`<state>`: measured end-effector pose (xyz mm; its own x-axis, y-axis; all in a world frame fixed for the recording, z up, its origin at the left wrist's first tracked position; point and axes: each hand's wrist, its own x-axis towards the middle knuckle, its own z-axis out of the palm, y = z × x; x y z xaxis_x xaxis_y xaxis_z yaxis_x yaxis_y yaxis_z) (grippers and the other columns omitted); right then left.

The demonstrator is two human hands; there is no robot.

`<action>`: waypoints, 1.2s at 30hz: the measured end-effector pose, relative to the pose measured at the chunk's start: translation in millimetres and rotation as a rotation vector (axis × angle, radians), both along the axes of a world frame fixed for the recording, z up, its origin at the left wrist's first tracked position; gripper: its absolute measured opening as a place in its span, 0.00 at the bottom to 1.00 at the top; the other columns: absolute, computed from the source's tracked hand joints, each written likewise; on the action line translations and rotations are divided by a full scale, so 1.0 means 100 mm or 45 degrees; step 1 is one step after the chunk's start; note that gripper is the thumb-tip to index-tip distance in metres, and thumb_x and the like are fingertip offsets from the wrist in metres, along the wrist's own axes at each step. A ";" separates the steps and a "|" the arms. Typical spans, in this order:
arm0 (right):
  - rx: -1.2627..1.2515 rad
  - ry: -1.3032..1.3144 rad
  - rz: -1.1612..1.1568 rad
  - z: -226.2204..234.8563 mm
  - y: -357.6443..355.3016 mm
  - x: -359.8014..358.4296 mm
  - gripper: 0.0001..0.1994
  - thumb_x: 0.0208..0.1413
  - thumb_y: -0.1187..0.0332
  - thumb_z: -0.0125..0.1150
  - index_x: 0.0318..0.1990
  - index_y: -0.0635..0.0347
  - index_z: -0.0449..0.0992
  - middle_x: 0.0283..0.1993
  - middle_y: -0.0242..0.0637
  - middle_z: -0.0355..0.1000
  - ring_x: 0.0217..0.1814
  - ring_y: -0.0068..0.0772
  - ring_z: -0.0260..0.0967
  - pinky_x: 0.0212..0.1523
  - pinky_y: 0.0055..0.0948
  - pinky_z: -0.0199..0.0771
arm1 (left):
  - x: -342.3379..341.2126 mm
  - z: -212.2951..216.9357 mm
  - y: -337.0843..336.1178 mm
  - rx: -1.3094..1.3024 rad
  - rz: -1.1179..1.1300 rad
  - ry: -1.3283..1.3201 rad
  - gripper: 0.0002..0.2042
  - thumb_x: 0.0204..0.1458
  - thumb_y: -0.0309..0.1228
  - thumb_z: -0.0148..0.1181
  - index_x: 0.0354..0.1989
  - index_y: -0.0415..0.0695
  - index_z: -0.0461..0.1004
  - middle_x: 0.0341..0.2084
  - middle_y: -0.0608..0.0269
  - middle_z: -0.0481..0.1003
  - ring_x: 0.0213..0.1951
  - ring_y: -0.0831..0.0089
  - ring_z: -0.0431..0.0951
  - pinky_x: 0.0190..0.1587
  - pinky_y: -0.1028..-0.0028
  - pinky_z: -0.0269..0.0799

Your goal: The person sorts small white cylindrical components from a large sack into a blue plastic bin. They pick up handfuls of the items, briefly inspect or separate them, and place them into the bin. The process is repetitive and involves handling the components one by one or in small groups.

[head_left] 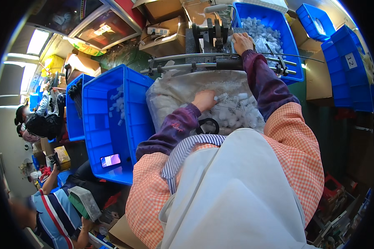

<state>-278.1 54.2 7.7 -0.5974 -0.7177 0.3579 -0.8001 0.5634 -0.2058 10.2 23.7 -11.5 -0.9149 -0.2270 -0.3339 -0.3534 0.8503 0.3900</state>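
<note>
My left hand [204, 100] reaches over a broad, pale, translucent sheet [166, 93], fingers bent inward and drawn close together. A bit of white shows right at the fingertips, but I cannot tell whether I have it pinched or only touch it. Just to the right and nearer to me lies a loose heap of small, whitish, translucent plastic pieces [232, 117], resting on the same sheet. A black, curved loop [208, 124] sits between that heap and my body, near my left forearm.

My right hand [242, 43] is farther out, at the right side of a dark metal bench machine [212, 36]. Its fingers are curled over the machine's end, partly closed; what lies under them is hidden, so I cannot tell whether I grip anything there. Two horizontal steel rods [183, 67] run between the machine and the sheet, below my right hand.

Beyond that hand, a deep blue plastic bin [295, 62] holds more of the whitish pieces. On my left stands another, a tall rectangular blue plastic crate [96, 124], with some pieces along its inside and a lit smartphone [110, 160] at its near end. Farther left, a seated co-worker in a striped blue shirt [54, 211] holds a green and grey object [85, 203].
</note>
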 end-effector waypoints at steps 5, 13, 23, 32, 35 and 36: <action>0.042 -0.122 0.037 0.05 0.00 -0.03 0.10 0.50 0.62 0.49 0.38 0.48 0.73 0.43 0.28 0.71 0.53 0.34 0.61 0.51 0.40 0.54 | 0.03 -0.03 0.02 0.016 0.112 0.125 0.14 0.39 0.34 0.56 0.36 0.43 0.72 0.32 0.52 0.75 0.36 0.54 0.74 0.38 0.59 0.69; 0.190 -0.110 -0.310 0.16 0.16 0.01 0.12 0.50 0.56 0.50 0.39 0.45 0.75 0.47 0.30 0.69 0.56 0.36 0.57 0.53 0.44 0.50 | 0.04 0.11 0.07 -0.199 0.073 0.301 0.12 0.41 0.28 0.51 0.37 0.44 0.71 0.28 0.47 0.74 0.34 0.48 0.73 0.38 0.57 0.68; 0.155 -0.069 -0.249 0.18 0.24 0.14 0.13 0.49 0.55 0.51 0.37 0.48 0.76 0.45 0.33 0.67 0.55 0.39 0.55 0.53 0.42 0.49 | 0.05 0.03 0.08 -0.012 0.093 0.417 0.16 0.42 0.23 0.46 0.43 0.46 0.69 0.28 0.47 0.75 0.34 0.50 0.74 0.38 0.57 0.69; 0.171 -0.006 -0.187 0.11 -0.14 0.42 0.12 0.48 0.60 0.50 0.37 0.51 0.75 0.43 0.35 0.68 0.52 0.40 0.56 0.50 0.42 0.52 | 0.06 0.05 0.08 0.028 0.055 0.487 0.15 0.42 0.22 0.46 0.41 0.48 0.71 0.27 0.48 0.74 0.32 0.50 0.74 0.37 0.57 0.68; 0.168 0.033 -0.176 0.10 -0.32 0.54 0.12 0.47 0.60 0.50 0.36 0.52 0.76 0.42 0.36 0.69 0.53 0.40 0.56 0.50 0.42 0.50 | 0.04 0.05 0.07 0.028 0.057 0.512 0.15 0.43 0.22 0.47 0.41 0.47 0.70 0.27 0.48 0.74 0.33 0.49 0.73 0.37 0.58 0.68; 0.149 0.032 -0.176 0.10 -0.30 0.54 0.12 0.48 0.60 0.49 0.36 0.52 0.76 0.42 0.36 0.69 0.53 0.40 0.56 0.50 0.42 0.50 | 0.03 0.04 0.07 0.042 0.068 0.526 0.15 0.43 0.22 0.47 0.41 0.47 0.70 0.28 0.49 0.74 0.33 0.50 0.73 0.37 0.58 0.68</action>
